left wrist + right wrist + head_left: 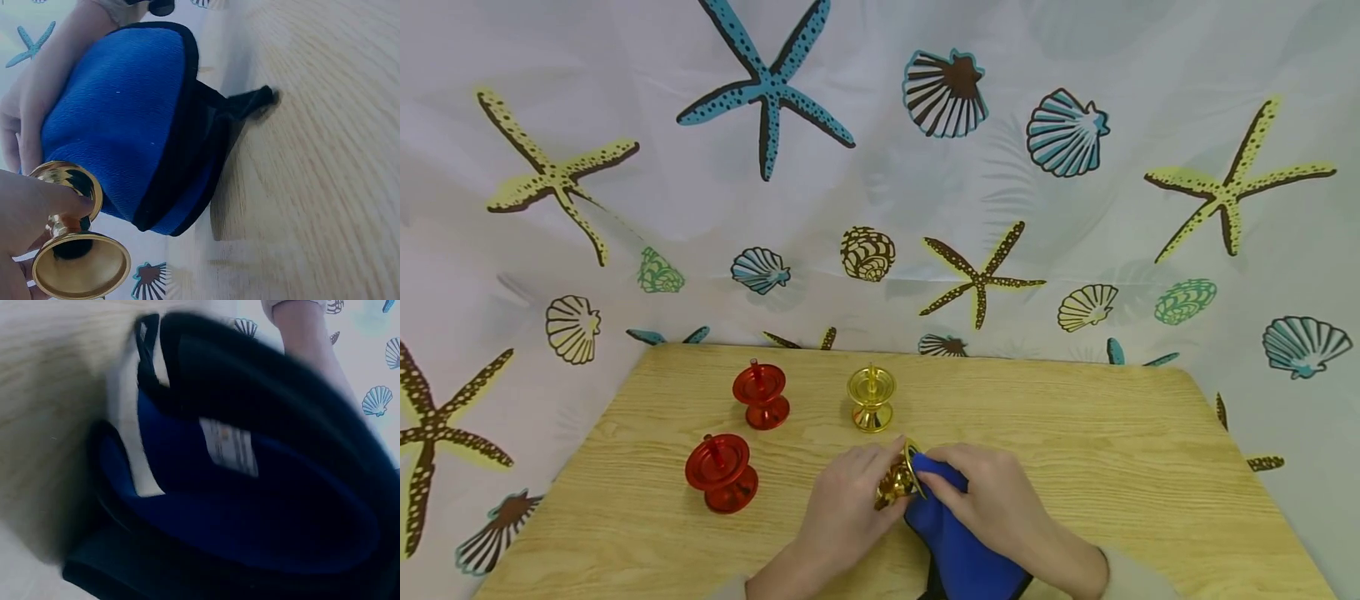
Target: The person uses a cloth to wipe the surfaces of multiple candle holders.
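Note:
Tipped on its side, a shiny gold candle holder (895, 483) is gripped by my left hand (842, 504) at its stem and dish. In the left wrist view the flared hollow base of the candle holder (81, 265) faces the camera. My right hand (1000, 500) pinches a blue cloth (962, 546) with black edging and presses it against the dish. The cloth (119, 94) drapes down over the table beside the holder. In the right wrist view, folds of the cloth (250, 519) with a white label (230, 447) fill most of the picture.
A second gold candle holder (872, 404) stands upright just beyond my hands. Two red candle holders (760, 396) (721, 468) stand on the left side of the wooden table (1075, 417). Behind the table hangs a curtain (865, 183) printed with starfish and shells.

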`<state>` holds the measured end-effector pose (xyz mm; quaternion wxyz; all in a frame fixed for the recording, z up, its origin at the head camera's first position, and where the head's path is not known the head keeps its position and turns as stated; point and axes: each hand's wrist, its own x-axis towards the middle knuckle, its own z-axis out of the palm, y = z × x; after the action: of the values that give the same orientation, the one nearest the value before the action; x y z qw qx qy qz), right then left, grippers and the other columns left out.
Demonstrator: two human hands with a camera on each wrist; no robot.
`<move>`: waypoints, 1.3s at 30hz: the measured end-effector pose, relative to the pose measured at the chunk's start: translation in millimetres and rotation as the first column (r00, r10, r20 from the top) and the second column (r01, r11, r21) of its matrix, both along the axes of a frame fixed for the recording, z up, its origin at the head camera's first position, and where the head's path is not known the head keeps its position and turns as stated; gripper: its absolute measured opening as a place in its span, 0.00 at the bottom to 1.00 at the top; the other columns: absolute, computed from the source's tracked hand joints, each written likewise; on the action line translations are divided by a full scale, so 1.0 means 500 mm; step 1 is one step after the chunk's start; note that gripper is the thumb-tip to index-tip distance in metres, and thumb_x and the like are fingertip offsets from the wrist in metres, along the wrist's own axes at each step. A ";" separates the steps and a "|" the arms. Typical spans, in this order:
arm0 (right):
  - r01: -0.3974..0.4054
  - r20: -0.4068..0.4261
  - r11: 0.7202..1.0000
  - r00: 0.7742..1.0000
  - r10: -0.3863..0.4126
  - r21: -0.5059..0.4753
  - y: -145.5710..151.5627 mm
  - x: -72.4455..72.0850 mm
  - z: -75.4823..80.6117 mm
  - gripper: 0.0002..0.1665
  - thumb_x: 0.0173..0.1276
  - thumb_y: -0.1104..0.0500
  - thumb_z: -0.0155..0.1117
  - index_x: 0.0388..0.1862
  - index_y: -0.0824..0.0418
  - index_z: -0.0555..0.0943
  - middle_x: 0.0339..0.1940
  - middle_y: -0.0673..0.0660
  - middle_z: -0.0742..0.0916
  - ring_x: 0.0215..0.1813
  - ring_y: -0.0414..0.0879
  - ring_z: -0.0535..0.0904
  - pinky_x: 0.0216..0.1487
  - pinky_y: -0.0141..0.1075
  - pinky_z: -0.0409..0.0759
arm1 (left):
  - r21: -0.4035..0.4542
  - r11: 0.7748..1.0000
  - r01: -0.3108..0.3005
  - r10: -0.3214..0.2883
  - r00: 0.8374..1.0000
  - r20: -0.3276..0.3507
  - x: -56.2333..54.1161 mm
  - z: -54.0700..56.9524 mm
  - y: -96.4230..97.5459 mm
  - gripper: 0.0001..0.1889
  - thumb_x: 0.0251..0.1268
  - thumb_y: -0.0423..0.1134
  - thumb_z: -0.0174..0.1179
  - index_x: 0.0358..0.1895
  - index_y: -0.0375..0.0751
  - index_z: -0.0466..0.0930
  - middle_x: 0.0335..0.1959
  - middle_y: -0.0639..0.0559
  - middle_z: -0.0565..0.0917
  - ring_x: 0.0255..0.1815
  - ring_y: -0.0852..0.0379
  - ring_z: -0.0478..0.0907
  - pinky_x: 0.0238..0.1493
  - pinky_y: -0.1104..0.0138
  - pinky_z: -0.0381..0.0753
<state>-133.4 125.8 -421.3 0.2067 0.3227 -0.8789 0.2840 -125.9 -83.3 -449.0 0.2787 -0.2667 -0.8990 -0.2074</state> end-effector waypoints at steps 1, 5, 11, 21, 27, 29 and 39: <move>0.003 0.023 1.000 1.000 -0.004 0.007 -0.003 0.000 0.004 0.10 0.67 0.58 0.77 0.46 0.60 0.90 0.39 0.53 0.95 0.39 0.42 0.92 0.39 0.30 0.88 | -0.018 1.000 -0.004 0.004 1.000 -0.013 0.001 0.000 0.000 0.39 0.40 0.40 0.88 0.62 0.39 0.85 0.39 0.55 0.91 0.36 0.61 0.84 0.39 0.67 0.84; -0.007 0.053 1.000 0.999 0.006 0.026 -0.010 -0.001 0.017 0.10 0.68 0.58 0.77 0.46 0.61 0.90 0.40 0.55 0.95 0.40 0.43 0.92 0.40 0.32 0.88 | -0.047 0.999 -0.021 0.020 0.999 -0.025 0.004 0.003 -0.002 0.39 0.40 0.40 0.88 0.63 0.39 0.85 0.39 0.54 0.91 0.36 0.60 0.86 0.40 0.64 0.86; -0.082 -0.023 0.996 0.996 0.083 0.020 0.002 -0.002 0.007 0.11 0.64 0.61 0.79 0.45 0.57 0.89 0.40 0.51 0.94 0.40 0.40 0.91 0.40 0.31 0.88 | 0.050 0.998 -0.038 0.035 0.997 0.074 0.008 0.008 -0.004 0.38 0.41 0.41 0.88 0.62 0.41 0.86 0.45 0.52 0.93 0.42 0.59 0.90 0.42 0.63 0.90; -0.104 -0.234 0.993 0.968 0.088 -0.057 0.035 -0.006 -0.025 0.21 0.49 0.66 0.87 0.42 0.56 0.87 0.36 0.49 0.92 0.36 0.40 0.90 0.40 0.28 0.87 | 0.107 0.993 -0.055 0.029 0.971 0.237 0.013 0.019 -0.001 0.35 0.46 0.43 0.85 0.61 0.40 0.85 0.41 0.55 0.93 0.33 0.64 0.88 0.34 0.71 0.84; -0.064 -0.295 0.992 0.955 0.029 -0.109 0.050 -0.014 -0.020 0.24 0.46 0.68 0.87 0.43 0.58 0.87 0.36 0.51 0.92 0.36 0.42 0.91 0.38 0.30 0.88 | 0.108 0.992 -0.058 0.028 0.965 0.259 0.015 0.023 -0.004 0.35 0.46 0.43 0.85 0.62 0.41 0.85 0.41 0.56 0.93 0.33 0.64 0.89 0.36 0.69 0.84; -0.042 -0.297 0.992 0.955 0.006 -0.116 0.054 -0.016 -0.018 0.24 0.46 0.68 0.87 0.42 0.58 0.87 0.36 0.51 0.93 0.35 0.43 0.91 0.38 0.30 0.88 | 0.102 0.993 -0.063 0.033 0.961 0.275 0.015 0.024 -0.005 0.35 0.47 0.44 0.85 0.62 0.41 0.84 0.41 0.57 0.93 0.33 0.65 0.89 0.36 0.70 0.84; -0.022 -0.301 0.989 0.953 -0.023 -0.144 0.046 -0.014 -0.019 0.23 0.46 0.68 0.87 0.42 0.59 0.87 0.36 0.52 0.93 0.35 0.43 0.91 0.38 0.32 0.88 | 0.135 0.988 -0.078 0.030 0.943 0.330 0.016 0.025 -0.006 0.35 0.48 0.45 0.84 0.62 0.40 0.85 0.41 0.56 0.93 0.33 0.64 0.90 0.36 0.70 0.84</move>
<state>-140.6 148.8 -431.0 0.3615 0.3460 -0.8140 0.2950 -118.1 -86.5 -436.5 0.1499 -0.1827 -0.9221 -0.3063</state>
